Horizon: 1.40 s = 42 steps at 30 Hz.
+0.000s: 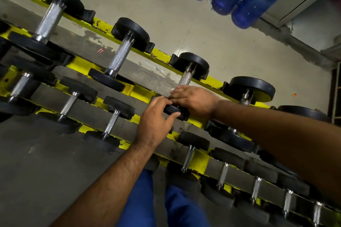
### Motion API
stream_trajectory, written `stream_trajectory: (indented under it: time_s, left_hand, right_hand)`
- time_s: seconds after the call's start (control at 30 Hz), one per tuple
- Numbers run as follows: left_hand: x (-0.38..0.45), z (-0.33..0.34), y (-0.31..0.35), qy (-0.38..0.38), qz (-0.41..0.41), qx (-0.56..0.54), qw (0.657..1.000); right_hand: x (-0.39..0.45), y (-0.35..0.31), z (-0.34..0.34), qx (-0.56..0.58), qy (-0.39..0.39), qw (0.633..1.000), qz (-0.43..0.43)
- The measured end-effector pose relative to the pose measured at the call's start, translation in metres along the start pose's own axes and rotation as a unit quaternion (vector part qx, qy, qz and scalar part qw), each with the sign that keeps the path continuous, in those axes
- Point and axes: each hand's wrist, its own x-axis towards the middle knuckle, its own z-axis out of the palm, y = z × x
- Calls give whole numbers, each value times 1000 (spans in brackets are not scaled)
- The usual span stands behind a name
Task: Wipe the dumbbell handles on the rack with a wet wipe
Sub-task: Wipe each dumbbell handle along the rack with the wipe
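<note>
Evidently the wiping itself is not underway: the left hand (156,121) is curling thumb and fingers round the near black end of a dumbbell (172,109) on the yellow rack (199,120), and no wet wipe is showing in either hand. Just beyond, the right hand (193,100) is lying flat, fingers loose, covering the near part of that dumbbell's knurled handle (185,78). Next, I judge, a wipe is needing to be wrapped round that handle.

Both my arms reach out and my hands meet in the middle.

My left hand (156,120) has bent fingers and its thumb sticks out to the side. My right hand (193,100) lies flat, palm down, its fingers touching my left fingertips.
</note>
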Motion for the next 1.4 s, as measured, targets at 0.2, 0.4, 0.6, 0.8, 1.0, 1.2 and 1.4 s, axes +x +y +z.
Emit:
stream_trajectory:
  time_s: [0.2, 0.4, 0.6, 0.8, 1.0, 1.2, 1.4]
  left_hand:
    - [0, -1, 6, 0, -2, 32, 1000]
    - [-11, 4, 33, 29, 26, 144, 989]
    - [-39, 29, 67, 48, 25, 179, 982]
    - [-74, 76, 119, 44, -7, 180, 983]
    - [-96, 125, 158, 21, -28, 195, 980]
    - [-106, 161, 164, -20, -9, 210, 977]
    - [-100, 190, 150, 6, 27, 250, 968]
  right_hand:
    - [4, -1, -20, 0, 53, 986, 161]
    - [-29, -31, -31, 158, 164, 923, 309]
    - [-92, -43, -51, 256, 173, 889, 338]
    - [-174, -44, -61, 301, 138, 889, 315]
    - [-235, -35, -50, 301, 169, 888, 304]
    - [-254, -23, -33, 279, 182, 899, 283]
    - [-246, 2, 6, 233, 258, 904, 249]
